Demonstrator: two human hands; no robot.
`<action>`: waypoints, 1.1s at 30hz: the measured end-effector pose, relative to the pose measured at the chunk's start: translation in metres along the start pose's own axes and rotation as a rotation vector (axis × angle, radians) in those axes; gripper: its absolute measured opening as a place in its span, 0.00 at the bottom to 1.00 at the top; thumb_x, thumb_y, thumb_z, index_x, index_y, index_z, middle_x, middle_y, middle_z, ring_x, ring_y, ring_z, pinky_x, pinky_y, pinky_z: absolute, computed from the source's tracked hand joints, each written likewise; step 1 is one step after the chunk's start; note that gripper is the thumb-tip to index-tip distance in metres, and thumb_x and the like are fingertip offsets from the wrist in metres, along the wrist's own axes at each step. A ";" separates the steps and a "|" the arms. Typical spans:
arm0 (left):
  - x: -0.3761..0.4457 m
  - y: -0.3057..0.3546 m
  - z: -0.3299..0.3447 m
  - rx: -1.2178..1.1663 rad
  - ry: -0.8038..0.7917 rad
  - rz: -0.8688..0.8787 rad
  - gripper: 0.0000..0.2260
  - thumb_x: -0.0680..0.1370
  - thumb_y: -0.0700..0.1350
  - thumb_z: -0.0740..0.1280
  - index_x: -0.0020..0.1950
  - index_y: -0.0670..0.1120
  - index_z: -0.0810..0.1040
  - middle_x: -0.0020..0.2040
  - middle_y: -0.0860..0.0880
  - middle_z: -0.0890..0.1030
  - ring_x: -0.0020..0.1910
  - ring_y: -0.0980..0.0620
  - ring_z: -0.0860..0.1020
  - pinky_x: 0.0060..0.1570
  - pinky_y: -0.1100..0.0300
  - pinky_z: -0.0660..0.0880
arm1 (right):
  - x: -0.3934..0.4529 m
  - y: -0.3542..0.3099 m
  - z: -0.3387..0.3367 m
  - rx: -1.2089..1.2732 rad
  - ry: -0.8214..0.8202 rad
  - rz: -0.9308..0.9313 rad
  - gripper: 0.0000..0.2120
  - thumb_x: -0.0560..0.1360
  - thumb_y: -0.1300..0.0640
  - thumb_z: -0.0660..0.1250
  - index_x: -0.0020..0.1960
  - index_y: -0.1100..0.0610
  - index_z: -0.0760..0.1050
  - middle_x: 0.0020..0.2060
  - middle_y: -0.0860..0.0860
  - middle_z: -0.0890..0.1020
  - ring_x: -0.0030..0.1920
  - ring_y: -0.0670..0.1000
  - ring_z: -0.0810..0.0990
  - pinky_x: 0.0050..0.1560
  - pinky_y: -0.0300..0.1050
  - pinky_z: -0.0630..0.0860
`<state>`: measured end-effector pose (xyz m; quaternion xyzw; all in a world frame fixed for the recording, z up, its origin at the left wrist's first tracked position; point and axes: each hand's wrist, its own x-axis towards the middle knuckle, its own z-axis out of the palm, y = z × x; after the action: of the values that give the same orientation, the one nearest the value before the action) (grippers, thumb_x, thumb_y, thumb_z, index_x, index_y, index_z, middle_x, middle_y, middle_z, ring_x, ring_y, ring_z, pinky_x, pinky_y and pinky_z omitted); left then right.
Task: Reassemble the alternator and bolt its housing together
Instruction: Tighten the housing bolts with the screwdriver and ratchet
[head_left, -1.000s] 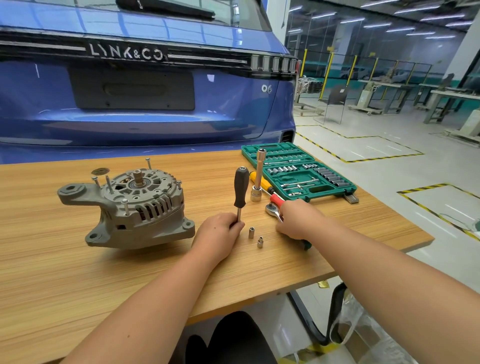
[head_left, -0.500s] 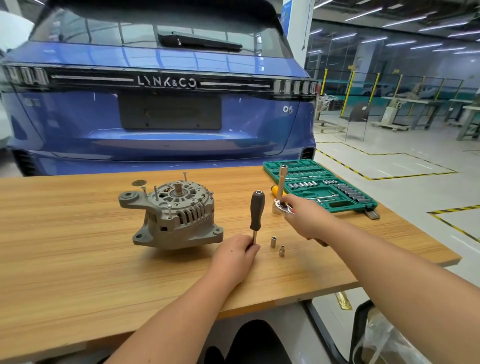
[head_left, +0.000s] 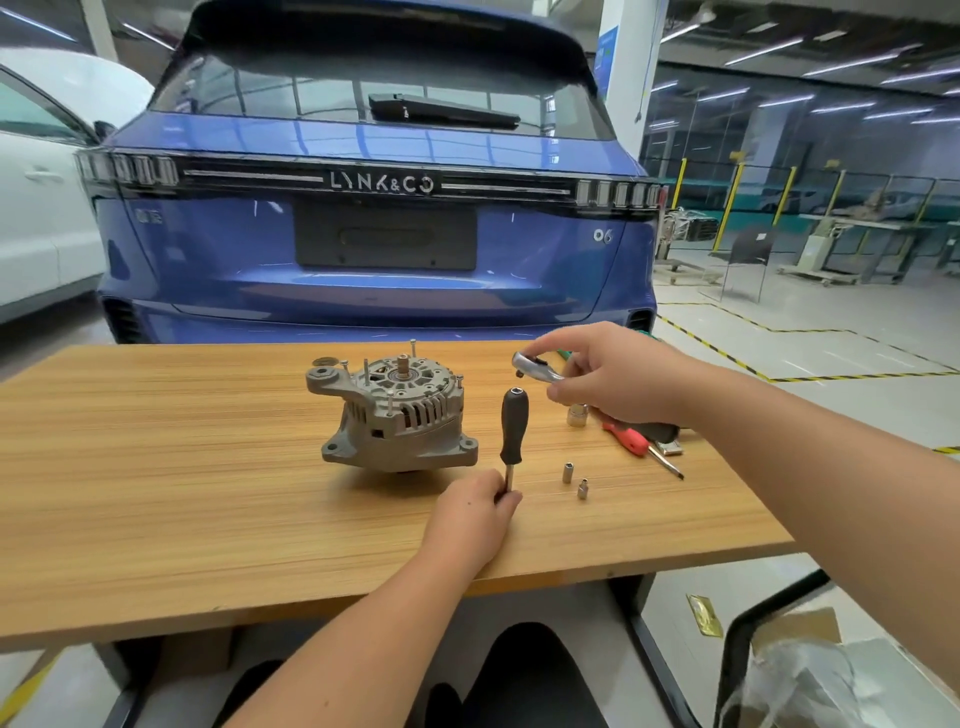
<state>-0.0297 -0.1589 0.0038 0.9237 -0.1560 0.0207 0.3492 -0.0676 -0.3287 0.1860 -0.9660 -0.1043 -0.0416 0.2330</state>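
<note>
Left hand (head_left: 475, 512) grips the upright driver (head_left: 514, 434) near the alternator (head_left: 397, 415); right hand (head_left: 618, 379) holds the ratchet (head_left: 535, 366) (raised), hiding the green case.

The ratchet (head_left: 537, 370) is now raised off the table (head_left: 156, 467) in the right hand (head_left: 613, 379), where earlier it was gripped low beside the screwdriver (head_left: 641, 447). The view is tilted upward.
</note>
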 end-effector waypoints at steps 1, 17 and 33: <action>-0.001 0.001 0.000 -0.001 -0.001 -0.001 0.09 0.84 0.55 0.64 0.48 0.53 0.75 0.40 0.58 0.75 0.42 0.55 0.74 0.41 0.58 0.69 | -0.001 -0.003 0.000 -0.049 -0.013 -0.005 0.21 0.79 0.53 0.69 0.68 0.35 0.72 0.36 0.39 0.83 0.29 0.46 0.81 0.28 0.36 0.76; -0.005 -0.003 -0.004 0.017 -0.027 0.078 0.09 0.85 0.51 0.63 0.52 0.50 0.81 0.45 0.54 0.78 0.47 0.52 0.75 0.46 0.57 0.70 | 0.007 -0.014 -0.002 -0.270 -0.137 0.006 0.21 0.79 0.51 0.69 0.68 0.34 0.71 0.40 0.41 0.82 0.36 0.48 0.84 0.32 0.40 0.80; -0.006 -0.004 -0.002 -0.024 -0.033 0.078 0.09 0.85 0.51 0.64 0.45 0.52 0.75 0.40 0.56 0.75 0.45 0.52 0.75 0.43 0.56 0.68 | 0.005 -0.004 0.007 -0.146 -0.121 0.032 0.24 0.77 0.57 0.67 0.66 0.34 0.71 0.37 0.49 0.81 0.25 0.43 0.75 0.25 0.38 0.73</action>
<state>-0.0340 -0.1532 0.0016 0.9129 -0.1980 0.0171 0.3565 -0.0633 -0.3208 0.1822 -0.9827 -0.0995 0.0128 0.1559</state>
